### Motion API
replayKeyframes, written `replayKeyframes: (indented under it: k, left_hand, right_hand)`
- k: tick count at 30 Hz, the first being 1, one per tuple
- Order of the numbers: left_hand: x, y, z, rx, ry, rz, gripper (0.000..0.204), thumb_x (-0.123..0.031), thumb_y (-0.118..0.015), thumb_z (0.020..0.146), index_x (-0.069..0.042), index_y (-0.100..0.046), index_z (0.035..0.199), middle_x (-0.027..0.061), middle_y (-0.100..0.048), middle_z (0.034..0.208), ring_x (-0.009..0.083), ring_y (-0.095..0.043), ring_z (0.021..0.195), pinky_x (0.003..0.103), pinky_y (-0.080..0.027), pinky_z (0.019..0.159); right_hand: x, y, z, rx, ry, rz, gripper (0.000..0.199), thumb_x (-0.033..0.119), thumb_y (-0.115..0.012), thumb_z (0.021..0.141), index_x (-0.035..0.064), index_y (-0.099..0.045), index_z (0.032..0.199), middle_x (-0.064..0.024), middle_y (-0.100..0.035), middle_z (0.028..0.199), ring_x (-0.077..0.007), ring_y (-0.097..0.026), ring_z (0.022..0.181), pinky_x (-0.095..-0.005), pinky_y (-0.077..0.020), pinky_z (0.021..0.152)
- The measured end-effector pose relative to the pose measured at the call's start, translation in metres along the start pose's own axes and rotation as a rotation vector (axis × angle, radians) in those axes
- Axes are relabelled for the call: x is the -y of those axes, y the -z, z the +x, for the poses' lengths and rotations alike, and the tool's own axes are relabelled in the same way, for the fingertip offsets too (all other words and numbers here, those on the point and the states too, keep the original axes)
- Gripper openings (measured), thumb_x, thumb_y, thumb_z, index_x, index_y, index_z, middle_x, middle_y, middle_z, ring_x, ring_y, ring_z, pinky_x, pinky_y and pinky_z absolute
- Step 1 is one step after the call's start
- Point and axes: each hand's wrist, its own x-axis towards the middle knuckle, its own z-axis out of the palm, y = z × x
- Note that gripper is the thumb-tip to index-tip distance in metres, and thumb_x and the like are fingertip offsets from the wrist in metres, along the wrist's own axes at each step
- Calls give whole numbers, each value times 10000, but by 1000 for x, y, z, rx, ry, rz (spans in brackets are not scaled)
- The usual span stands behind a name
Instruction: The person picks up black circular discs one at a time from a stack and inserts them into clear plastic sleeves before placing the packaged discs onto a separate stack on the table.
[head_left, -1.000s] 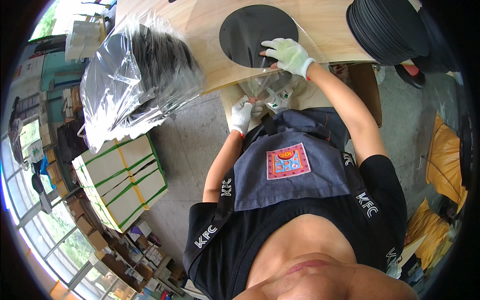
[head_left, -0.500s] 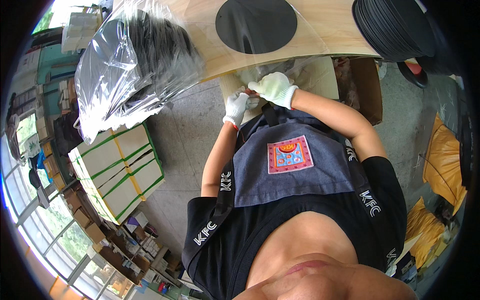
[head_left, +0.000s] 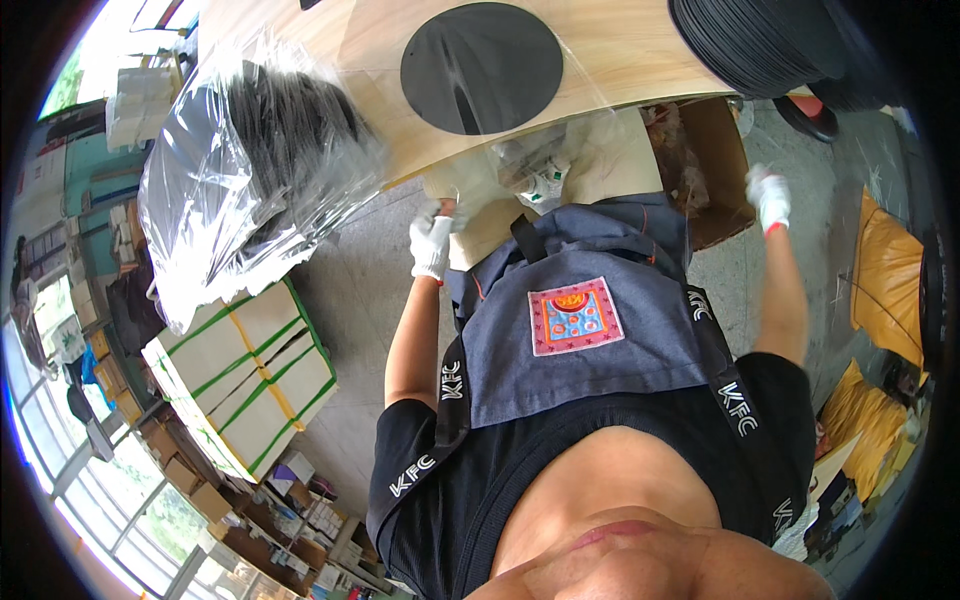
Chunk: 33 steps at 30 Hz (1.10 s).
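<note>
Gloves are worn on both hands. A clear plastic bag (head_left: 520,175) is pinched by the left hand (head_left: 432,243) below the table edge (head_left: 600,100). The right hand (head_left: 768,196), loosely curled and empty, is held over open floor beside a cardboard box (head_left: 712,165).

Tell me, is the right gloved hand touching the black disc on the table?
Apart. The head view shows the right hand out beside the cardboard box, far from the black disc.

Wooden table (head_left: 620,60), black disc (head_left: 481,67) on it. My gloved left hand (head_left: 432,243) pinches clear plastic film (head_left: 520,165) at its edge. My gloved right hand (head_left: 769,196) hangs free beside a cardboard box (head_left: 715,160).
</note>
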Motion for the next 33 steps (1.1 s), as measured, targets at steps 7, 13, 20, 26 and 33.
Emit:
replayKeyframes:
  k: [7, 13, 20, 26, 33]
  left_hand:
    - [-31, -1, 29, -254, -1241, 1199, 456, -103, -702, 660, -154, -604, 1102, 130, -535, 1230, 377, -501, 1103, 579, -381, 908]
    - [-68, -22, 49, 87, -1481, 1041, 303, -98, -723, 632, -110, -637, 922, 70, -619, 1119, 319, -551, 1065, 535, -397, 890]
    - [-41, 1, 17, -3, -1130, 775, 123, -128, -674, 729, -77, -677, 841, 81, -682, 988, 303, -633, 946, 422, -461, 883]
    - [-13, -19, 10, -262, -260, 239, 290, -281, -548, 898, -33, -668, 806, 62, -622, 707, 177, -573, 673, 315, -454, 658]
    - [-1, -31, 34, -329, -104, -90, 202, -203, -501, 830, -36, -613, 845, 49, -596, 758, 141, -538, 705, 297, -447, 666]
  right_hand:
    - [133, 117, -57, -266, 441, 278, 319, 367, -557, 860, 73, -576, 981, -151, -659, 879, -357, -630, 857, -470, -483, 763]
    - [239, 202, -11, -947, 1081, 47, 459, 192, -704, 673, 175, -598, 1119, -36, -429, 1408, -215, -404, 1290, -378, -286, 1119]
    - [241, 179, -19, -968, 1273, 664, 208, 175, -701, 722, 152, -669, 926, -15, -667, 914, -228, -623, 874, -356, -487, 764]
    - [264, 166, -45, -535, 550, 899, 182, 300, -580, 842, 122, -586, 877, -128, -650, 815, -362, -614, 797, -454, -458, 691]
    - [275, 170, -44, -533, 210, 908, 298, 327, -592, 829, 157, -501, 1056, -96, -663, 756, -347, -633, 704, -459, -471, 649]
